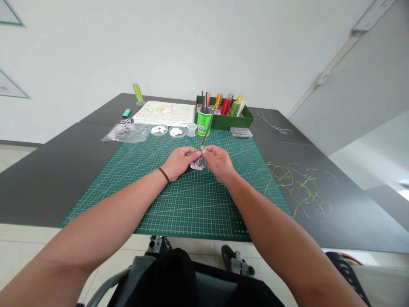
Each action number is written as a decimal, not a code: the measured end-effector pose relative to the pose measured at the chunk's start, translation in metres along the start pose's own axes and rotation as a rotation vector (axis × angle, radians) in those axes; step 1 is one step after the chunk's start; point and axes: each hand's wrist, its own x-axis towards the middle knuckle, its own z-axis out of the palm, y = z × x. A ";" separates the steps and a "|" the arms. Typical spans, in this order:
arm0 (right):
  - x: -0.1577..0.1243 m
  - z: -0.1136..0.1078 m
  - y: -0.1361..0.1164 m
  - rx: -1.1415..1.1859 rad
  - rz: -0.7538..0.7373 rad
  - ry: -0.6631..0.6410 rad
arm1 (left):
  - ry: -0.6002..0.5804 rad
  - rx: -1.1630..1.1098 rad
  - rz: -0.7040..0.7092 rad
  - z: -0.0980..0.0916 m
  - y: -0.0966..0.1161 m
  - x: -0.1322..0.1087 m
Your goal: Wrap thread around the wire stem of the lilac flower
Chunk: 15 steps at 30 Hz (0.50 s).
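Both hands meet over the middle of the green cutting mat [179, 200]. My left hand [179, 162] is closed in a pinch on a small pale purple flower piece [197, 166] that hangs just below the fingertips. Pinched in my right hand [217, 161] is a thin dark tool [207, 130] that slants up and away towards the green cup. The tool's lower tip meets the purple piece between the two hands. A dark band circles my left wrist.
Behind the hands stand a green cup [203, 121], a dark green box of coloured spools [227, 116], small round dishes [168, 130], a white board [165, 113], a plastic bag with purple pieces [127, 132] and a clear case [241, 132]. Loose yellow-green thread [295, 183] lies right.
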 end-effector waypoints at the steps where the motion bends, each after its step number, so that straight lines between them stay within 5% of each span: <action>1: 0.000 0.000 0.000 -0.018 0.000 0.006 | 0.011 0.038 0.011 0.000 0.000 0.000; 15: -0.003 0.000 0.000 -0.239 -0.088 0.013 | 0.050 0.171 0.152 -0.001 -0.005 0.000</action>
